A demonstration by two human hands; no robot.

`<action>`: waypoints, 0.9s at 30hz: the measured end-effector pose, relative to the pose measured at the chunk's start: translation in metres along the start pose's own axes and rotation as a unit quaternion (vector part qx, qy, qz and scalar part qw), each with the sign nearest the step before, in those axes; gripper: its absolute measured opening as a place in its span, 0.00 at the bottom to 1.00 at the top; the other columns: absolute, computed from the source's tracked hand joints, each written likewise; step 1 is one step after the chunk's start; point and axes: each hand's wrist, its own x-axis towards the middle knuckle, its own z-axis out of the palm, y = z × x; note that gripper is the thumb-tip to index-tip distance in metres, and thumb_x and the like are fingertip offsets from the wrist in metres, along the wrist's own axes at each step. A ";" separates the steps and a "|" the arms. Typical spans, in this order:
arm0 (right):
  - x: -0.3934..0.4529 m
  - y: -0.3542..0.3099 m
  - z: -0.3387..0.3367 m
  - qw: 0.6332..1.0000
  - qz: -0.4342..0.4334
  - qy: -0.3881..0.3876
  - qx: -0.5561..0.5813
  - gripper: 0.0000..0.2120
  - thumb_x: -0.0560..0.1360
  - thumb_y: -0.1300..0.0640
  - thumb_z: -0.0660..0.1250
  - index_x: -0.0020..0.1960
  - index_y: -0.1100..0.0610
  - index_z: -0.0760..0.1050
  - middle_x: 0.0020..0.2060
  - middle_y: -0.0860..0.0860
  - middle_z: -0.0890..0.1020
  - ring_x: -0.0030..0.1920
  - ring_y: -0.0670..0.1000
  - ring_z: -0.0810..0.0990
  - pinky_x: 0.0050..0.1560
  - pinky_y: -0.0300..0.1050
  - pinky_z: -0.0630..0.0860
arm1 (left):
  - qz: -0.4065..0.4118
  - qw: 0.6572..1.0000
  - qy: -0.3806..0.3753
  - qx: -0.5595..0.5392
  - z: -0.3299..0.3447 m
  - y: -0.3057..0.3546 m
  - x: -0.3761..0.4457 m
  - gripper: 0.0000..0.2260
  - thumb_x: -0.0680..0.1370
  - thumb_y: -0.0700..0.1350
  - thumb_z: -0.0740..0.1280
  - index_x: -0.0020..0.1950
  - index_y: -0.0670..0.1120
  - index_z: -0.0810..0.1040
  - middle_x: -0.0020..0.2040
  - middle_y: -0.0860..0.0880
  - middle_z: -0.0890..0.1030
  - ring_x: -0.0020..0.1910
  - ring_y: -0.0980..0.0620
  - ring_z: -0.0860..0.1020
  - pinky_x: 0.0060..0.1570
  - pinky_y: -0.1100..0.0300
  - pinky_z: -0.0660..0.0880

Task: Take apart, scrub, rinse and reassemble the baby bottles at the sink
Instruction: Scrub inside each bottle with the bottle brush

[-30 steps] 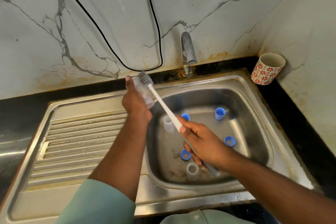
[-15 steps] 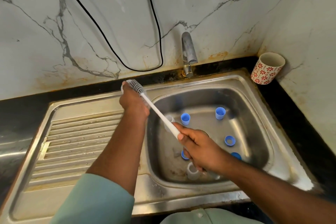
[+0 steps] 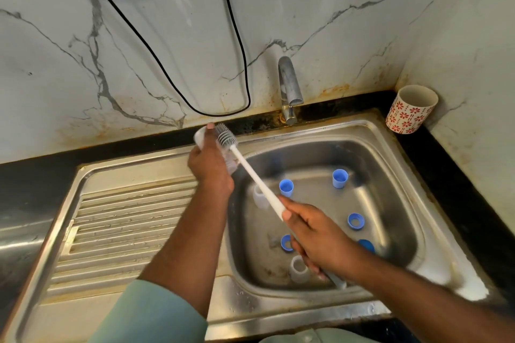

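While the left hand [image 3: 210,161] curls round a clear baby bottle [image 3: 201,138] above the sink's [image 3: 412,198] back-left rim, the right hand [image 3: 312,234] grips the bottle brush [image 3: 227,140] handle; light, probably wet-slick plastic, the bottle is best held round its body.

Bright even light, wide-angle warp, slight blur

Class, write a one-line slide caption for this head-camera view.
Left hand holds a clear bottle while right hand works a white bottle brush over a steel sink.
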 end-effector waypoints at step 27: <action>-0.008 0.008 -0.005 0.999 -0.033 0.003 -0.036 0.16 0.82 0.47 0.55 0.67 0.33 0.68 0.30 0.53 0.67 0.24 0.46 0.64 0.22 0.42 0.66 | -0.071 0.988 -0.101 -0.096 -0.004 0.002 0.009 0.22 0.75 0.63 0.67 0.60 0.48 0.78 0.50 0.45 0.81 0.46 0.48 0.81 0.39 0.56 0.78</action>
